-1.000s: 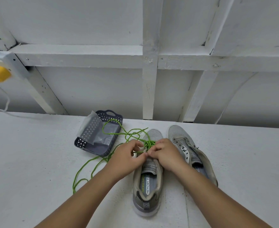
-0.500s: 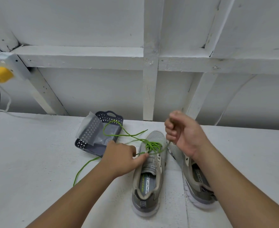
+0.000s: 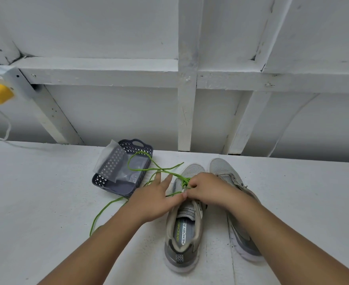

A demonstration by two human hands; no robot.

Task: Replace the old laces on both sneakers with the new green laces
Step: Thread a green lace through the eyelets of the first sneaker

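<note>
Both forearms reach forward over the white counter [image 3: 46,202] and meet above the nearer of two grey sneakers. The left hand [image 3: 155,199] lies palm down with its fingers straight and slightly fanned, pointing away toward the wall, while its thumb reaches across to the eyelet area; its grip is spread, and I cannot tell whether the thumb pins anything. The right hand [image 3: 207,192] is curled, knuckles up, its grip pinching the green lace [image 3: 140,169] at the front eyelets of the left sneaker [image 3: 185,229], where the lace bunches into a small tangle. From there the lace runs away in loose loops, one arcing over the basket [image 3: 108,185] and one long strand trailing across the counter toward the left forearm. The right sneaker [image 3: 234,202] stands just beside the first, partly hidden under the right wrist, its eyelets showing no lace. The dark perforated basket sits left of the shoes and holds a clear plastic bag [image 3: 116,161], which drapes over its far rim. Counted: two sneakers, one visible green lace, one basket, one bag.
</note>
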